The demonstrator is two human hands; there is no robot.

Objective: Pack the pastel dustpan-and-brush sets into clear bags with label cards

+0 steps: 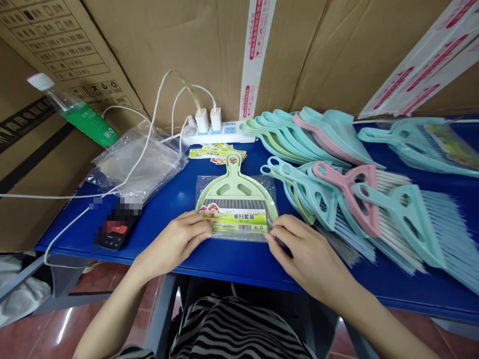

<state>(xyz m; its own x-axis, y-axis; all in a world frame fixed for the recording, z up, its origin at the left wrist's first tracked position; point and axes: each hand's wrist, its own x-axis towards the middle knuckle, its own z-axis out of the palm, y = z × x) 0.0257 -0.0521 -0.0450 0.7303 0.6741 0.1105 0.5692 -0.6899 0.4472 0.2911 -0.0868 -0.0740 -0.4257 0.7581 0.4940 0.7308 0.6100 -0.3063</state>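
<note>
A light green dustpan and brush set [236,192] lies flat on the blue table in a clear plastic bag, handle pointing away from me. A printed label card [239,220] shows through the bag across the grey bristles. At the bag's lower left corner, my left hand [189,234] is closed, its fingertips gripping the edge. My right hand [295,244] pinches the lower right corner between thumb and fingers. Loose hand brushes [370,199] in turquoise, pink and green are piled right beside my right hand. Behind them lies a row of nested dustpans [318,132].
More label cards [217,151] lie by a white power strip [224,132] with plugged chargers. Clear plastic bags [138,159], a green-labelled bottle [90,122] and a black phone [118,227] are at left. A bagged turquoise set [415,142] sits far right. Cardboard boxes [198,45] stand behind.
</note>
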